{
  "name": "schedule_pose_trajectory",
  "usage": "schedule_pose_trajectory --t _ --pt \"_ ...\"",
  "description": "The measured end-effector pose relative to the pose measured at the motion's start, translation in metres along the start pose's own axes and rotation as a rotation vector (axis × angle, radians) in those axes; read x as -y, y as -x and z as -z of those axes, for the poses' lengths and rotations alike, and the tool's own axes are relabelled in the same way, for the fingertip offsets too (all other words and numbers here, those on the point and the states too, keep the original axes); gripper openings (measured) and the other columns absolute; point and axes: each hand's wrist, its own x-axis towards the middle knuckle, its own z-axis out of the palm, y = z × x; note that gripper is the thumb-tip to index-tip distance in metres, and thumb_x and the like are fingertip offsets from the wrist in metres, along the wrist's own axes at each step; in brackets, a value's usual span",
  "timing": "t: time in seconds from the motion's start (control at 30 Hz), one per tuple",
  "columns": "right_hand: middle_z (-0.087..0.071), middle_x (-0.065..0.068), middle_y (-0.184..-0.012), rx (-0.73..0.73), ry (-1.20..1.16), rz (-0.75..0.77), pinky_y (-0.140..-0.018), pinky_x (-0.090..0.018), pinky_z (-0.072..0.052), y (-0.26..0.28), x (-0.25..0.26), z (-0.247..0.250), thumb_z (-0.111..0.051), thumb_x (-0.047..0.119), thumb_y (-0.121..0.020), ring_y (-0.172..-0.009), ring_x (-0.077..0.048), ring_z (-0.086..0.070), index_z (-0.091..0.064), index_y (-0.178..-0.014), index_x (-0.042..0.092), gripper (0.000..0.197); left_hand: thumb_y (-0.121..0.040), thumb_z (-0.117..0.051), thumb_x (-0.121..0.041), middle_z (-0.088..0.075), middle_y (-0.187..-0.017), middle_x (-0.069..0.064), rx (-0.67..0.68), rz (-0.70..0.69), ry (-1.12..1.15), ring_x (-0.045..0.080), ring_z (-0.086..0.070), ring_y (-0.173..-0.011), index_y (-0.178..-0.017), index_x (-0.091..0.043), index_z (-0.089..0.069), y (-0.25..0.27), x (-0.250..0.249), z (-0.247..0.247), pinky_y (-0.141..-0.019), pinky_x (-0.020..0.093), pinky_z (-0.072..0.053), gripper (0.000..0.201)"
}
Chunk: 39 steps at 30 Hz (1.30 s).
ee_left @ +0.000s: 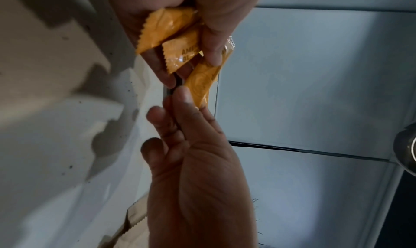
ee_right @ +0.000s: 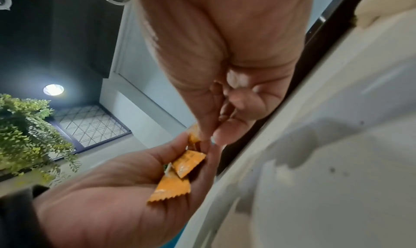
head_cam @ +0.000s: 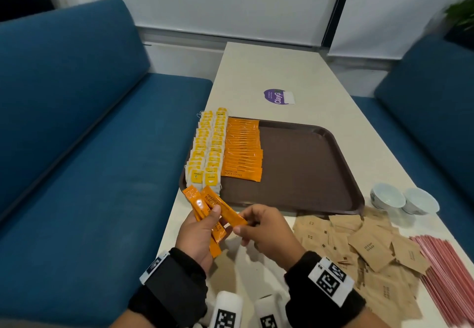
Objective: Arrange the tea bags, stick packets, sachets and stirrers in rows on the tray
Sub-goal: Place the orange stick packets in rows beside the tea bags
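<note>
While the left hand (head_cam: 198, 230) grips a small fan of glossy orange stick packets (head_cam: 205, 215) above the near edge of the pale table (head_cam: 282, 71), its thumb pressed across their faces, the right hand (head_cam: 266, 230) pinches the near end of one packet (head_cam: 225, 208) from that fan between thumb and fingertips. The packets are slim foil-like strips with crimped, zigzag-cut ends, plain in the left wrist view. Beyond the hands lies a dark brown rectangular tray (head_cam: 307, 168) with rounded corners and a raised rim. Along its left side stand two overlapping rows of yellow-and-white tea bags (head_cam: 207, 153), and just beside them a shingled row of flat orange coffee sticks (head_cam: 243, 150). The rest of the tray's matte surface is bare. On the table to the right sits a loose heap of brown kraft-paper sachets (head_cam: 366, 248), and next to it a bundle of thin pink stirrers (head_cam: 446, 268). Two small white cups (head_cam: 402, 199) stand near the tray's right corner.
</note>
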Motion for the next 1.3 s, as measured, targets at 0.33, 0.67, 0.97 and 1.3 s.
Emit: schedule_pose_trajectory --t 0.33,0.67,0.97,1.3 --pt "-0.060 -0.011 -0.101 -0.163 0.215 -0.062 -0.045 -0.015 -0.047 -0.057 0.033 0.068 -0.065 0.002 -0.086 -0.063 -0.015 -0.058 -0.060 -0.102 0.011 0.019 -0.092 -0.053 -0.036 -0.037 -0.063 -0.004 -0.037 0.093 -0.031 0.004 -0.031 -0.043 -0.087 -0.019 -0.053 -0.002 -0.016 0.010 -0.036 0.014 -0.031 0.018" --pt "-0.061 -0.002 -0.072 0.052 0.443 -0.318 -0.037 -0.017 -0.038 -0.107 0.045 0.064 -0.058 0.005 -0.091 -0.047 -0.010 -0.056 -0.054 -0.092 0.012 0.009 -0.097 -0.048 -0.021 -0.055 -0.072 0.003 0.012 0.099 0.000 0.012 -0.049 -0.055 -0.103 -0.012 -0.057 -0.008 -0.032 0.013 -0.042 0.021 -0.046 0.015" --pt "-0.063 -0.006 -0.075 0.040 0.644 -0.454 -0.061 -0.028 -0.047 -0.132 0.044 0.062 -0.062 0.019 -0.091 -0.066 -0.017 -0.061 -0.055 -0.098 0.007 0.016 -0.098 -0.044 -0.018 -0.065 -0.088 0.012 0.024 0.080 -0.015 0.024 -0.066 -0.072 -0.112 -0.011 -0.057 -0.010 -0.031 0.016 -0.058 0.034 -0.059 0.020" --pt "-0.067 -0.008 -0.083 0.009 0.643 -0.422 -0.071 -0.029 -0.051 -0.138 0.041 0.060 -0.070 0.018 -0.085 -0.077 -0.020 -0.064 -0.056 -0.092 0.007 0.018 -0.097 -0.045 -0.017 -0.073 -0.089 0.009 0.060 0.063 -0.091 0.023 -0.071 -0.075 -0.107 -0.017 -0.059 -0.010 -0.030 0.017 -0.066 0.035 -0.057 0.016"
